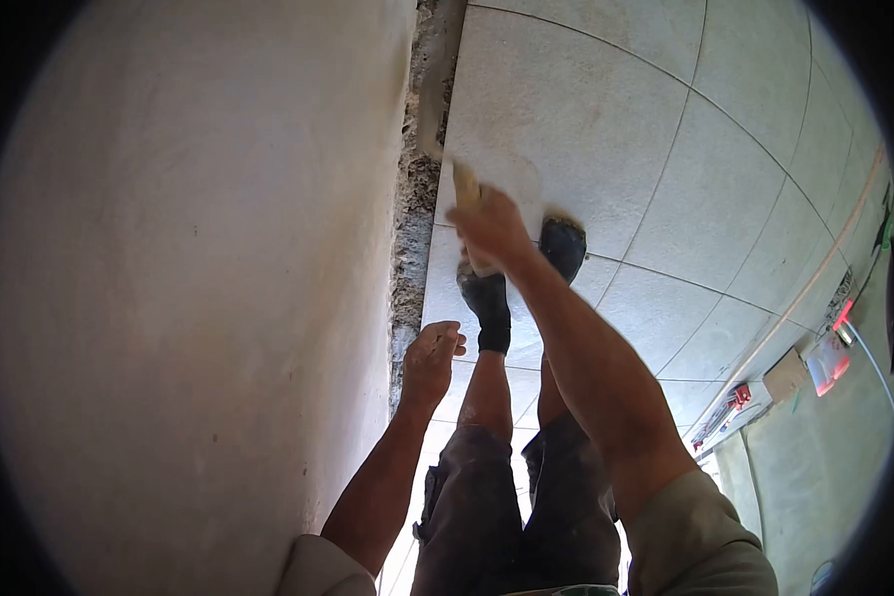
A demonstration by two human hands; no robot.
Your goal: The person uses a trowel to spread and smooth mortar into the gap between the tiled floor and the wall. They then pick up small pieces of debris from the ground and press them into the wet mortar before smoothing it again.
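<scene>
My right hand (492, 230) is closed around the pale handle of a trowel (466, 185). The trowel's grey blade appears to reach into the rough gap (417, 199) between the wall and the floor tiles, though motion blurs it. Lower down, close to the wall, my left hand (432, 363) has its fingers curled, and nothing shows in it. Beneath my hands are my feet in dark footwear, one shoe (484, 293) near the gap and the other shoe (563, 246) farther right on the tiles.
A plastered wall (199, 298) rises along the left side. Large pale floor tiles (566, 109) stretch to the right. At the far right lie a cardboard piece (785, 375), a red-and-white bag (827, 363), a red-handled tool (843, 316) and some red items (740, 397).
</scene>
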